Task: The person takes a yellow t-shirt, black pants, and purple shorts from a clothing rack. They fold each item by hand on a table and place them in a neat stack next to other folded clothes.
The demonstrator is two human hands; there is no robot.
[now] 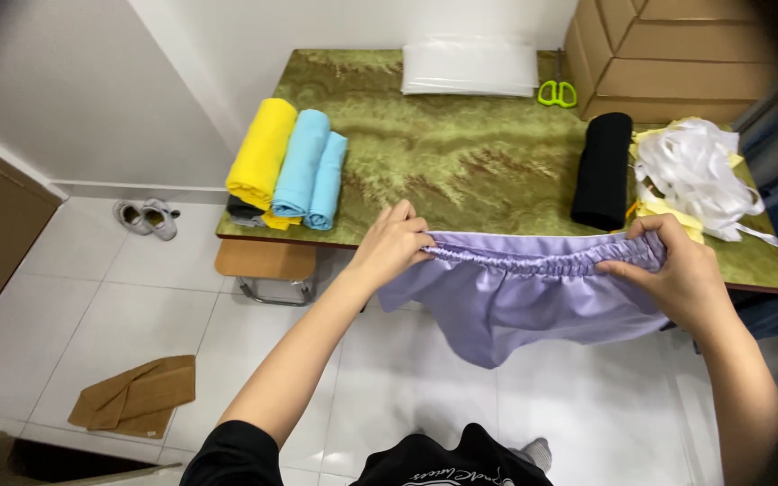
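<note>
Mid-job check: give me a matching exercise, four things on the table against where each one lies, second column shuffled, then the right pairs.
1. rolled yellow cloth
2. rolled black cloth
3. green-handled scissors
4. lilac elastic-waisted garment

A. far edge, beside the cardboard box
B. stretched between the left hand and right hand at the near edge
C. left end, next to the light blue rolls
D. right side, beside the white ribbon heap

Pairs: 1-C, 2-D, 3-A, 4-B

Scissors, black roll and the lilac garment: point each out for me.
scissors [557,92], head view, on the green handles.
black roll [603,169], head view, middle of the roll.
lilac garment [506,301], head view, on the hanging cloth below the gathered waistband.
</note>
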